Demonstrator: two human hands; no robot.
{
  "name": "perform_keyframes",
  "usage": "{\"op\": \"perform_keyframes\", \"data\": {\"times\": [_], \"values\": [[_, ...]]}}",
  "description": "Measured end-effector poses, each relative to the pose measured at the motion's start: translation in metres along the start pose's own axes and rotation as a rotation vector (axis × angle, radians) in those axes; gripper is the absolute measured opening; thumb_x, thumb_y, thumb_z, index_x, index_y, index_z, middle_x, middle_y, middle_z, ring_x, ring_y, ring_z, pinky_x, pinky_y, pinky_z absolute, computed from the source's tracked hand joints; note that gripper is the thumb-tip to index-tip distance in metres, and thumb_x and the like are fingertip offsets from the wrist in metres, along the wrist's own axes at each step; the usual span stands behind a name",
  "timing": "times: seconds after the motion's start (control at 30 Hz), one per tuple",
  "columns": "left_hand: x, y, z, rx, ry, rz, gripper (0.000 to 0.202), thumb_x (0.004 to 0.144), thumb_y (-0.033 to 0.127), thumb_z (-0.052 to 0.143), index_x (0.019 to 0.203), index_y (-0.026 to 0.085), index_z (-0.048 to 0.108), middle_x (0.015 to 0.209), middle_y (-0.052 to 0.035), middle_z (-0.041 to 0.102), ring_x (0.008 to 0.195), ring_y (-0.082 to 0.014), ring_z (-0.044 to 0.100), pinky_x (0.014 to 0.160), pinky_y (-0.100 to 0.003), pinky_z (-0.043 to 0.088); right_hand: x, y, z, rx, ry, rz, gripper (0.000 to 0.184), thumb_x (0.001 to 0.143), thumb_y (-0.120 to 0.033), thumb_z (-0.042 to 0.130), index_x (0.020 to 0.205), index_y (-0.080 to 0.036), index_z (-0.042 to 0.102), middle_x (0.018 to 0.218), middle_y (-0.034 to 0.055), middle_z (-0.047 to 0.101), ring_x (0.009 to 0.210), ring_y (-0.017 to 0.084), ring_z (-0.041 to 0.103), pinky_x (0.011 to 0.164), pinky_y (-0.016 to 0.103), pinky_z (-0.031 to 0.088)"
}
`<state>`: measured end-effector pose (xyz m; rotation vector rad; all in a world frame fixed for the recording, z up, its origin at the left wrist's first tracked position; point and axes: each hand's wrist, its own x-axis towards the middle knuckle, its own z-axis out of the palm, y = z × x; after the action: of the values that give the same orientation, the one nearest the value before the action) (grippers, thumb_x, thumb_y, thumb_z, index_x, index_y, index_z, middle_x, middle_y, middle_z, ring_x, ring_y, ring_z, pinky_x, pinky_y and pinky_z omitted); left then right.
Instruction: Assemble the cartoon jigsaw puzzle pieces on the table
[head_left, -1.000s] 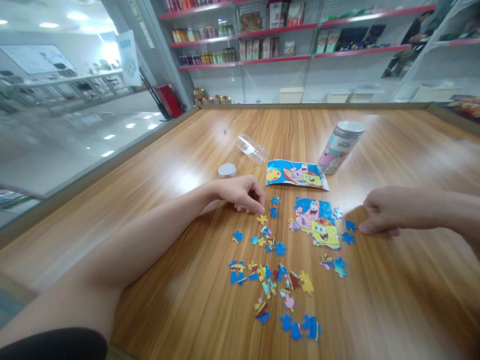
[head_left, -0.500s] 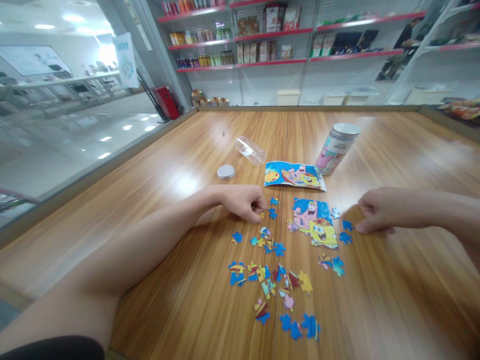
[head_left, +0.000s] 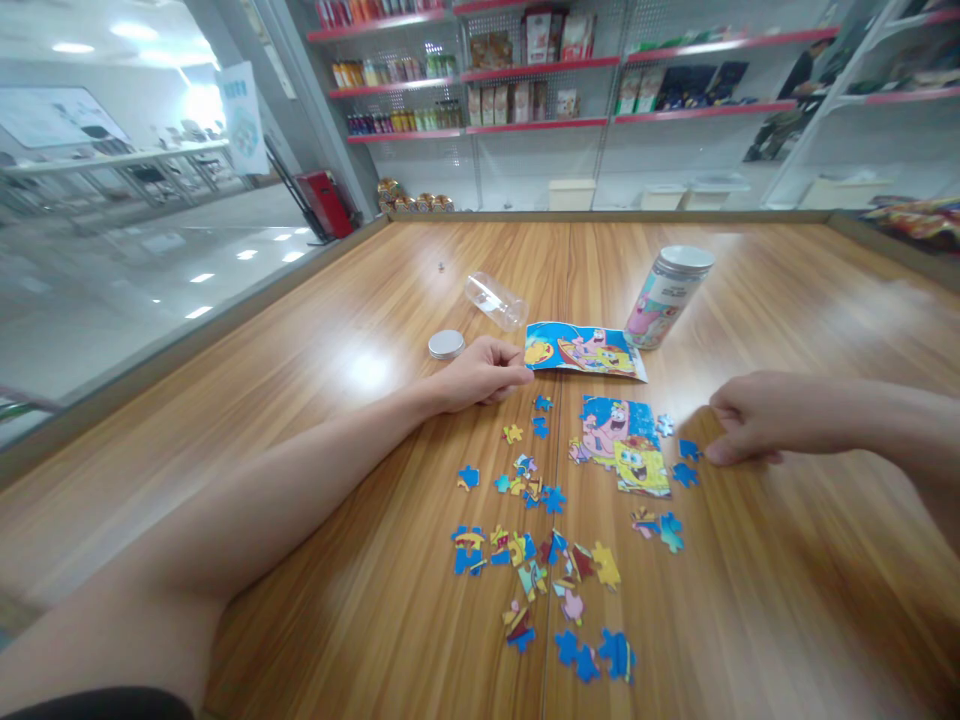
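Note:
My left hand (head_left: 487,372) has its fingers pinched at the lower left corner of a printed cartoon picture sheet (head_left: 581,350), which lies on the table. Curled and resting at the right, my right hand (head_left: 754,415) has its thumb tip by a blue puzzle piece (head_left: 689,450); whether anything is inside its fingers is hidden. Between the hands lies a partly joined puzzle (head_left: 626,440) showing a pink and a yellow character. A yellow piece (head_left: 513,433) sits just below my left hand. Several loose puzzle pieces (head_left: 532,578) are spread nearer to me.
Behind the sheet, a clear plastic jar (head_left: 495,300) lies on its side, with a silver lid (head_left: 446,345) near it. A printed can (head_left: 667,297) stands at the sheet's right end. Shelves of goods (head_left: 540,73) line the wall beyond the wooden table (head_left: 337,590).
My left hand has moved away from the yellow puzzle piece, up to the corner of the picture sheet. My right hand has stayed put. The view has shifted slightly.

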<state>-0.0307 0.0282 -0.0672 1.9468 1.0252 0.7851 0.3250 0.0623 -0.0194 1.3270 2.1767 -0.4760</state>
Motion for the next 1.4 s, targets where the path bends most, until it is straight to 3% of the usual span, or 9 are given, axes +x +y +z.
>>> {"op": "perform_keyframes", "data": {"times": [0.1, 0.3, 0.5, 0.63, 0.8, 0.9, 1.03, 1.2, 1.4], "values": [[0.002, 0.002, 0.010, 0.145, 0.142, 0.046, 0.036, 0.087, 0.036, 0.058, 0.062, 0.017, 0.042, 0.056, 0.0047, 0.040, 0.052, -0.0067, 0.036, 0.049, -0.021, 0.026, -0.001, 0.002, 0.001, 0.006, 0.013, -0.001, 0.034, 0.077, -0.046, 0.063, 0.059, -0.017, 0.061, 0.064, 0.0093, 0.066, 0.065, 0.023, 0.060, 0.063, 0.034, 0.032], [0.000, 0.002, 0.016, 0.327, 0.104, 0.088, 0.023, 0.087, 0.034, 0.063, 0.076, 0.014, 0.066, 0.065, 0.0005, 0.059, 0.059, -0.0086, 0.049, 0.055, -0.021, 0.033, 0.001, 0.006, 0.005, 0.020, -0.015, -0.053, 0.040, 0.081, -0.047, 0.060, 0.057, -0.016, 0.063, 0.064, 0.0093, 0.066, 0.061, 0.020, 0.059, 0.062, 0.033, 0.033], [0.001, -0.001, 0.013, 0.344, 0.082, 0.081, 0.022, 0.088, 0.032, 0.062, 0.078, 0.014, 0.068, 0.066, 0.0002, 0.061, 0.059, -0.0082, 0.051, 0.055, -0.020, 0.035, -0.003, 0.001, 0.003, -0.020, 0.004, -0.030, 0.039, 0.083, -0.047, 0.060, 0.061, -0.015, 0.066, 0.067, 0.0103, 0.068, 0.061, 0.020, 0.058, 0.060, 0.032, 0.033], [0.000, 0.001, 0.014, 0.313, 0.077, 0.065, 0.021, 0.086, 0.033, 0.065, 0.077, 0.014, 0.069, 0.067, 0.0001, 0.062, 0.059, -0.0080, 0.051, 0.055, -0.020, 0.035, -0.007, -0.006, 0.001, -0.036, -0.084, -0.036, 0.048, 0.088, -0.048, 0.054, 0.056, -0.015, 0.066, 0.065, 0.0115, 0.069, 0.061, 0.021, 0.060, 0.065, 0.034, 0.037], [0.004, 0.002, 0.011, 0.200, 0.127, 0.007, 0.023, 0.086, 0.033, 0.064, 0.076, 0.012, 0.066, 0.066, 0.0009, 0.060, 0.058, -0.0069, 0.049, 0.054, -0.019, 0.036, -0.011, -0.019, 0.001, -0.001, -0.177, -0.050, 0.039, 0.092, -0.035, 0.048, 0.069, -0.014, 0.071, 0.068, 0.0118, 0.072, 0.062, 0.021, 0.063, 0.064, 0.032, 0.039], [0.007, 0.000, 0.003, 0.105, 0.127, -0.061, 0.031, 0.089, 0.038, 0.060, 0.071, 0.013, 0.059, 0.056, 0.0034, 0.051, 0.048, -0.0054, 0.044, 0.046, -0.018, 0.031, -0.015, -0.025, 0.000, -0.003, -0.186, -0.059, 0.037, 0.089, -0.031, 0.048, 0.066, -0.013, 0.072, 0.069, 0.0121, 0.073, 0.060, 0.020, 0.062, 0.062, 0.031, 0.038], [0.005, -0.002, -0.012, 0.003, -0.029, -0.145, 0.039, 0.089, 0.042, 0.062, 0.063, 0.013, 0.055, 0.048, 0.0044, 0.043, 0.039, -0.0046, 0.037, 0.038, -0.018, 0.024, -0.022, -0.031, -0.001, 0.044, -0.287, -0.074, 0.032, 0.081, -0.025, 0.050, 0.065, -0.014, 0.074, 0.070, 0.0104, 0.074, 0.055, 0.015, 0.057, 0.054, 0.028, 0.033], [0.000, 0.009, -0.027, -0.084, -0.424, -0.237, 0.040, 0.086, 0.039, 0.066, 0.059, 0.012, 0.060, 0.042, 0.0033, 0.041, 0.036, -0.0040, 0.033, 0.037, -0.017, 0.021, -0.028, -0.034, -0.001, 0.126, -0.337, -0.130, 0.029, 0.075, -0.019, 0.049, 0.064, -0.012, 0.075, 0.070, 0.0107, 0.074, 0.059, 0.014, 0.062, 0.055, 0.024, 0.035], [0.000, 0.025, -0.033, 0.093, -0.798, -0.404, 0.037, 0.087, 0.040, 0.065, 0.061, 0.013, 0.068, 0.044, -0.0006, 0.052, 0.035, -0.0079, 0.043, 0.034, -0.017, 0.029, -0.035, -0.038, 0.001, 0.134, -0.296, -0.174, 0.033, 0.075, -0.018, 0.045, 0.066, -0.010, 0.076, 0.068, 0.0105, 0.074, 0.059, 0.013, 0.062, 0.054, 0.022, 0.032]]}}
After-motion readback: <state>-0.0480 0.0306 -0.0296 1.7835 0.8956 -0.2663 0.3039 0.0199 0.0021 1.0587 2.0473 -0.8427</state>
